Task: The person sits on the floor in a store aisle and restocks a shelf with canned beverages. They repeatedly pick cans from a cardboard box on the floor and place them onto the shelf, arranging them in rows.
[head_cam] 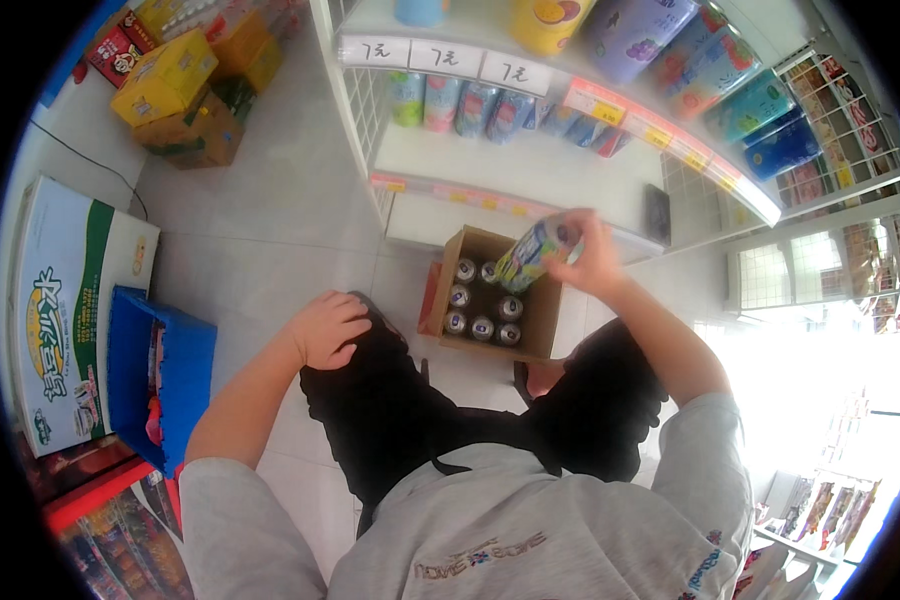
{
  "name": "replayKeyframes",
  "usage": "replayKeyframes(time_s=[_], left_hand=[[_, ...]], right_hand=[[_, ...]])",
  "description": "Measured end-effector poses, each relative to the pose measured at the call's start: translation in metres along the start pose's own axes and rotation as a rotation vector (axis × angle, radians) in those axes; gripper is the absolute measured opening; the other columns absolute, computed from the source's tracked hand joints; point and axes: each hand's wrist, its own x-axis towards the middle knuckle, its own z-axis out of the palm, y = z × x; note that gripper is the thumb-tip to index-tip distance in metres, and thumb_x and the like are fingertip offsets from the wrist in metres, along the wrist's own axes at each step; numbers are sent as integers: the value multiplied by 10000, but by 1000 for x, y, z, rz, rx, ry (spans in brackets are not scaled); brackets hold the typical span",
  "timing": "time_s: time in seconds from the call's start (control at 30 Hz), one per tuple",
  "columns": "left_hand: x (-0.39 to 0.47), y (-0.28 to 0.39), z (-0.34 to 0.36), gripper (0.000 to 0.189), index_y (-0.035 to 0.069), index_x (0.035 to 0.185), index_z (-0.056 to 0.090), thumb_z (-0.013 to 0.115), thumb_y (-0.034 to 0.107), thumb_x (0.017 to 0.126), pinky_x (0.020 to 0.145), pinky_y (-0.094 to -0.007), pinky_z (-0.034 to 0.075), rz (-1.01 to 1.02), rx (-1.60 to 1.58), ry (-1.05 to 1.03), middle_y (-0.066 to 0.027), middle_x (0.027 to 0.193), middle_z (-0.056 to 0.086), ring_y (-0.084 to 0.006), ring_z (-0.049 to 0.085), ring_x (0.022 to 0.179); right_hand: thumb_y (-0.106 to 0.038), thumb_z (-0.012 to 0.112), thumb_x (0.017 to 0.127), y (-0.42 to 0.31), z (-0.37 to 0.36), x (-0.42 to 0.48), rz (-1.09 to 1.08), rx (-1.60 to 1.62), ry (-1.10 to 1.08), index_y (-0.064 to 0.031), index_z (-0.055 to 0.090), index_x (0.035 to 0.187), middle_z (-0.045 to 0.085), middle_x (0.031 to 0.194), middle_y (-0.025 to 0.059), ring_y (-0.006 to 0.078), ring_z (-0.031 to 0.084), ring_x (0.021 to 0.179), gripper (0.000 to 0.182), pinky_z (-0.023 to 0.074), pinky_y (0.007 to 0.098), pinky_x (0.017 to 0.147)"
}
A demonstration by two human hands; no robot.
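Note:
My right hand (589,255) grips the top end of a green and blue drink can (526,261), tilted over the right part of an open cardboard box (553,315). Inside the box stand several upright cans, their silver lids up, such as one can (482,328) near the front wall. The box rests on the floor between my feet, before the shelf. My left hand (332,330) lies on my left knee with its fingers somewhat apart and holds nothing.
Ahead is a white shelf unit (450,154) with a row of cans (441,105), larger bottles above and price strips. A dark flat object (656,215) leans at its right. To the left are a blue bin (187,375), a white printed box (60,300) and stacked yellow cartons (165,79).

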Motion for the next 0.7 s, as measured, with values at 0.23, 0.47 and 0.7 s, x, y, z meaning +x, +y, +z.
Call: replayKeyframes(time_s=[0.23, 0.47, 0.7], left_hand=[[-2, 4, -3, 445, 75, 1130, 637, 680, 235, 717, 953, -493, 478, -2, 42, 3, -145, 1209, 617, -359, 574, 1137], [-2, -2, 4, 477, 69, 1150, 624, 638, 257, 712, 956, -506, 475, 20, 22, 21, -157, 1217, 610, -366, 581, 1105], [-6, -2, 3, 484, 58, 1148, 624, 635, 256, 707, 971, -514, 464, 5, -19, -5, -164, 1231, 606, -376, 572, 1115]], right_hand=[[-350, 856, 804, 60, 20, 84, 213, 136, 307, -39, 498, 1204, 669, 1004, 147, 284, 660, 827, 620, 545, 403, 748], [-356, 796, 853, 86, 16, 148, 390, -116, 104, -62, 603, 1229, 713, 1076, 146, 335, 694, 1018, 515, 554, 427, 854], [-340, 762, 886, 109, 33, 176, 305, -147, 110, -120, 669, 1219, 696, 1182, 124, 340, 648, 1124, 409, 518, 446, 947]])
